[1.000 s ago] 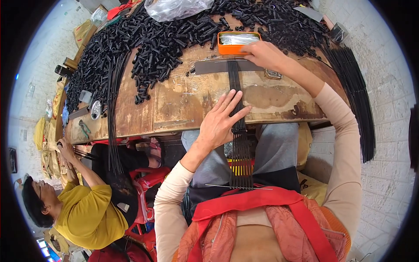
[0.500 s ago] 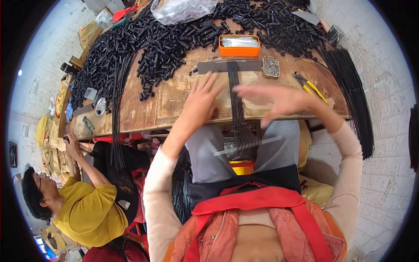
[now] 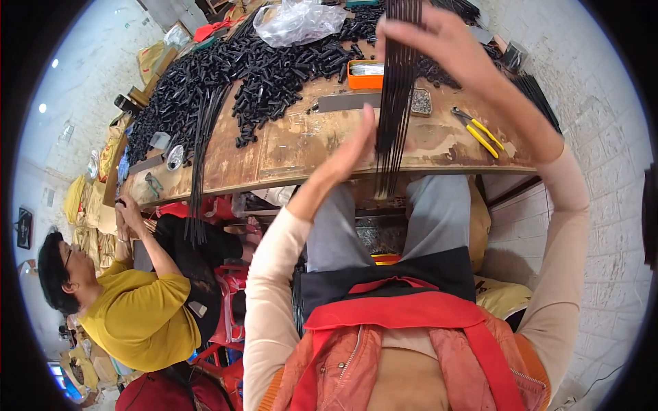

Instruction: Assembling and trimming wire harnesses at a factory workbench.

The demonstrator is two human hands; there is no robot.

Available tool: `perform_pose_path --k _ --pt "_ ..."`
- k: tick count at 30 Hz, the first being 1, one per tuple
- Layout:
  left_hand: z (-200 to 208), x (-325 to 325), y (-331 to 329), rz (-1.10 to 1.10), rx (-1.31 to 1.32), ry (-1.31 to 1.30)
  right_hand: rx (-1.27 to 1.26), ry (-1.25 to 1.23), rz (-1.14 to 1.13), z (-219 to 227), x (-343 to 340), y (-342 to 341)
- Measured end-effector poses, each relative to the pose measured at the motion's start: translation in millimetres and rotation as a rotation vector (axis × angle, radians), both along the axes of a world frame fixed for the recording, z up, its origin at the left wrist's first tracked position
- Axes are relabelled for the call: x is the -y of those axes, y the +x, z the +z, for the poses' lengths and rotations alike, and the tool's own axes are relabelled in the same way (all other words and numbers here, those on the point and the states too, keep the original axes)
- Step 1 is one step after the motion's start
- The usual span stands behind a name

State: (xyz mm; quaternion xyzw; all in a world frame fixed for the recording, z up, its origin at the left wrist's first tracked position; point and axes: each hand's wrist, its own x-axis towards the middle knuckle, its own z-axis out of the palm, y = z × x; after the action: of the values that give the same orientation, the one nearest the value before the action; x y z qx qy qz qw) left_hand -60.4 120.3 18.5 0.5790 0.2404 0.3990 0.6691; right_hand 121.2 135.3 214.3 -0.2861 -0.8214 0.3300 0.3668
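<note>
A bundle of thin black rods (image 3: 394,103) stands raised in front of me, its lower ends over the table edge. Near its upper part, my right hand (image 3: 445,48) is closed around the rods, slightly blurred. My left hand (image 3: 349,151) is lower down, against the left side of the bundle; its thumb points up and the other fingers are mostly hidden behind the rods. Beyond the bundle are a dark grey strip (image 3: 339,103), an orange box (image 3: 364,83) of thin pale pieces, and a small tray (image 3: 430,109) of tiny metal parts. Yellow-handled pliers (image 3: 483,139) lie to the right.
Heaps of short black tubes (image 3: 185,96) cover the wooden table's (image 3: 274,154) far and left parts, beside a clear plastic bag (image 3: 295,24). More black rods (image 3: 199,157) overhang the front edge. Green-handled pliers (image 3: 153,183) lie near a co-worker (image 3: 137,322) at left.
The rod bundle, earlier lying across the table edge toward my lap, is now lifted upright. My right hand has risen and closed on it; my left hand has moved right, beside it.
</note>
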Motion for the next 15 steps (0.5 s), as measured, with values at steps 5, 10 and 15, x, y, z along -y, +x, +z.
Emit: perform_pose_path --k 5,10,15 --pt "18.6 95.6 31.9 -0.014 0.047 0.133 -0.196 -0.231 0.215 48.6 13.1 -14.2" --pt "28.8 81.3 9.5 0.389 -0.253 0.355 -0.110 1.022 -0.330 46.2 42.3 -12.2" --pt "59.1 66.0 -3.8 0.803 -0.638 0.813 0.752 1.557 -0.108 -42.2 54.0 -17.9"
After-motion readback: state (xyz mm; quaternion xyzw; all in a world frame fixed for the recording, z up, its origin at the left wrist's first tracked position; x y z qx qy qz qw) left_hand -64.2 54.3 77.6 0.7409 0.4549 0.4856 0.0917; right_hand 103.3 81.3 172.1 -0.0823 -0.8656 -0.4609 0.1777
